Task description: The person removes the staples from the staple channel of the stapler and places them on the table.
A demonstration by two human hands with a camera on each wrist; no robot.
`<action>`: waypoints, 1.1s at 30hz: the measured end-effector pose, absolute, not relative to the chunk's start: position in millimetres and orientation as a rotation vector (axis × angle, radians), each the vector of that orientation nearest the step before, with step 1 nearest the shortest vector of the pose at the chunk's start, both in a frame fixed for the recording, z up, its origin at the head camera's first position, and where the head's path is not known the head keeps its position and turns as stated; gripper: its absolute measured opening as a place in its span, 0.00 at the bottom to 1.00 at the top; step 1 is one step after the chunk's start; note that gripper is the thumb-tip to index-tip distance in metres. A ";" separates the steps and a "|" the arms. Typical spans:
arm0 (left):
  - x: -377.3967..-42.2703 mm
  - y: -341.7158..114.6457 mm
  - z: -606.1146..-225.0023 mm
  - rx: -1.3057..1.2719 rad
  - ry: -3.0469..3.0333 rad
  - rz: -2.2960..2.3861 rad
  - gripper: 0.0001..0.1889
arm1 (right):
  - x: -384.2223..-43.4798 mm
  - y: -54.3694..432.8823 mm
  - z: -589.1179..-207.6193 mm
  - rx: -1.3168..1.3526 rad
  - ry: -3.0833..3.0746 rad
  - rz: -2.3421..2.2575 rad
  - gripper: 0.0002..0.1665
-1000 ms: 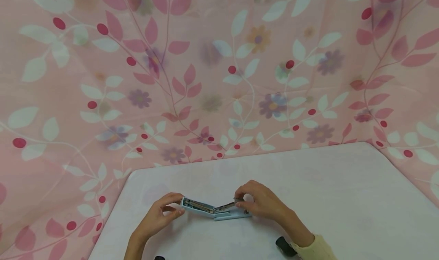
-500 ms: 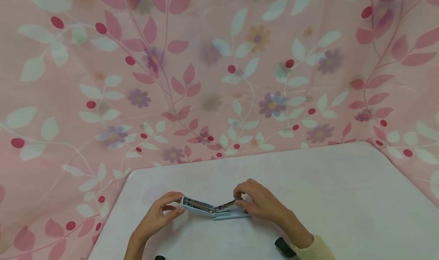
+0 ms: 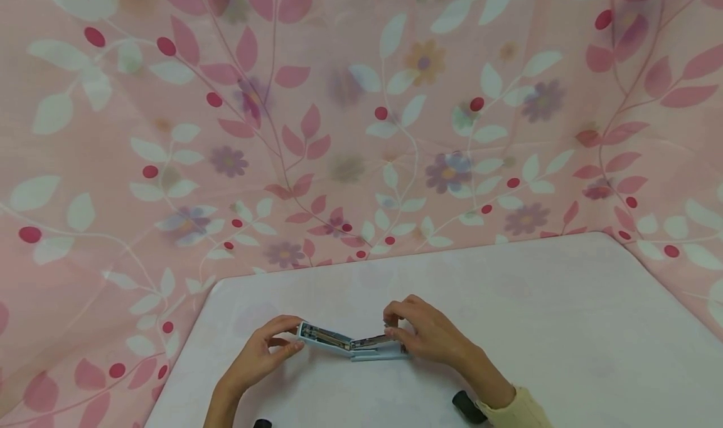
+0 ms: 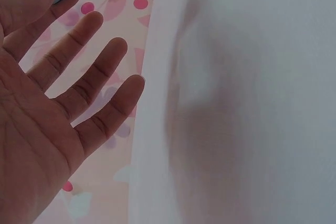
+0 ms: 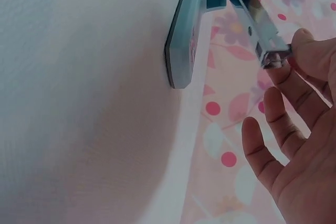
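Observation:
A light blue stapler (image 3: 380,354) lies spread wide on the white table, its top cover (image 3: 326,347) tilted up to the left and its silver staple magazine (image 5: 261,24) raised off the base. My left hand (image 3: 262,356) pinches the tip of the cover between thumb and index finger; the other fingers stretch out loosely in the left wrist view. At the magazine's free end, my right hand (image 3: 425,331) pinches a small grey metal piece (image 3: 390,322) with thumb and index finger. I cannot tell whether that piece is a strip of staples. The right thumb meets the magazine's end in the right wrist view.
A black cylindrical object (image 3: 469,407) lies beside the right forearm. Another dark object (image 3: 262,423) pokes in at the bottom edge near the left wrist. Behind the white table (image 3: 508,302) hangs a pink floral cloth (image 3: 350,133).
The magazine has dropped to a slightly flatter angle, and the right fingertips have shifted a little with it. Less of the grey piece shows between them. The left hand keeps its grip.

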State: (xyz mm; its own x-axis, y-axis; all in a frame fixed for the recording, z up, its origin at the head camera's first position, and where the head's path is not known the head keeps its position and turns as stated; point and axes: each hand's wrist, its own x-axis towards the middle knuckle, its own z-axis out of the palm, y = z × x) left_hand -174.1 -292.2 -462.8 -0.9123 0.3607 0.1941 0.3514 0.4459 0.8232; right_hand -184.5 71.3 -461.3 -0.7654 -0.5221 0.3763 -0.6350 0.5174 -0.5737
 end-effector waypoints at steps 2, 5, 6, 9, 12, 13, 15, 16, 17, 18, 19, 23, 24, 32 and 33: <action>-173.0 -291.9 -462.0 0.631 2.663 1.509 0.16 | -183.9 70.8 -461.1 0.994 -2.610 1.078 0.09; -171.8 -290.8 -460.3 0.604 2.659 1.502 0.16 | -183.5 71.1 -459.7 0.989 -2.641 1.077 0.09; -171.6 -290.5 -459.8 0.598 2.658 1.497 0.16 | -183.5 71.6 -459.2 0.984 -2.652 1.080 0.09; -171.0 -290.0 -459.0 0.570 2.647 1.489 0.16 | -183.5 74.1 -456.6 0.959 -2.685 1.095 0.09; -170.5 -290.8 -459.5 0.546 2.644 1.474 0.16 | -184.2 77.6 -454.5 0.937 -2.694 1.109 0.10; -170.2 -291.1 -459.5 0.534 2.644 1.470 0.16 | -184.6 79.1 -454.0 0.932 -2.694 1.114 0.11; -169.6 -291.5 -459.4 0.516 2.642 1.463 0.16 | -185.5 82.5 -453.4 0.927 -2.692 1.111 0.11; -169.4 -291.6 -459.2 0.508 2.641 1.460 0.16 | -186.0 84.4 -453.1 0.924 -2.692 1.110 0.11; -169.3 -291.6 -459.1 0.502 2.641 1.458 0.16 | -186.5 86.5 -452.9 0.922 -2.691 1.111 0.11; -169.2 -291.6 -458.7 0.497 2.639 1.457 0.16 | -187.1 88.9 -452.8 0.918 -2.692 1.109 0.11; -169.1 -291.4 -458.5 0.489 2.636 1.458 0.16 | -187.5 91.3 -452.9 0.909 -2.700 1.102 0.11; -169.2 -291.9 -459.0 0.501 2.631 1.455 0.16 | -188.5 101.9 -453.4 0.865 -2.737 1.077 0.10; -169.2 -292.4 -459.3 0.509 2.628 1.456 0.16 | -188.7 104.7 -453.7 0.853 -2.747 1.069 0.10; -169.7 -295.9 -461.7 0.460 2.602 1.427 0.17 | -188.5 125.9 -454.8 0.850 -2.765 1.050 0.09; -170.1 -296.4 -462.3 0.452 2.598 1.424 0.17 | -188.5 128.1 -455.3 0.851 -2.771 1.051 0.09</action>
State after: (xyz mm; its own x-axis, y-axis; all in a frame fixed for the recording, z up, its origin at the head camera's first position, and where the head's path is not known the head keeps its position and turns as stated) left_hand -170.1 -296.4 -462.3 -0.9443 0.3286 0.0179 0.1919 0.5057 0.8411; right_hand -188.5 128.1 -455.3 -0.8462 -0.4755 0.2405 -0.5154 0.6156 -0.5962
